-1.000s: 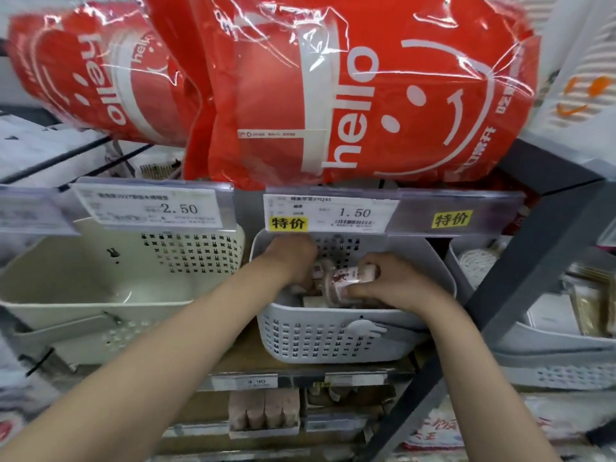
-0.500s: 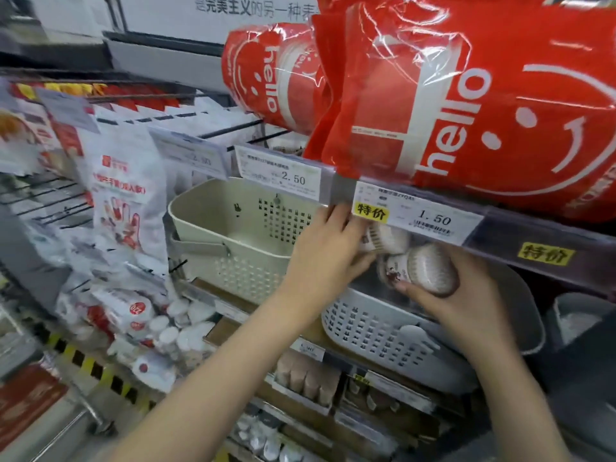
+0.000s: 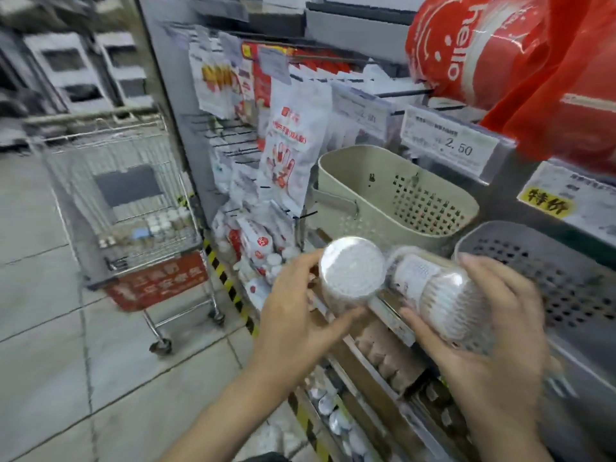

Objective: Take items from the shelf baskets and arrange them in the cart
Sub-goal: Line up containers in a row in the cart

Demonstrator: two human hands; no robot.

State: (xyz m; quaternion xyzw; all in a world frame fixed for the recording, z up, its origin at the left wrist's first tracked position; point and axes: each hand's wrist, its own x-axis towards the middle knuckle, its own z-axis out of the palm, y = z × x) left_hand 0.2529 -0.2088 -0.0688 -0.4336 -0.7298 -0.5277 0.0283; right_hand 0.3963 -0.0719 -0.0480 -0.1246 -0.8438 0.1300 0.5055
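My left hand (image 3: 293,315) grips a round clear tub of cotton swabs (image 3: 351,270), its white end facing me. My right hand (image 3: 493,331) holds a second clear tub of cotton swabs (image 3: 443,295) lying on its side. Both tubs are in front of the shelf, just left of the grey perforated basket (image 3: 560,281). A wire shopping cart (image 3: 116,201) stands on the floor at the left, with several small items in its bottom.
A beige basket (image 3: 383,191) sits on the shelf left of the grey one, under a 2.50 price tag (image 3: 450,141). Red "hello" bags (image 3: 473,51) lie above. Hanging glove packets (image 3: 286,155) fill the rack between shelf and cart. The tiled floor (image 3: 50,361) is below left.
Both hands have come out of the grey basket, each with a tub, and moved left. My view has swung left, bringing the cart and floor into sight.
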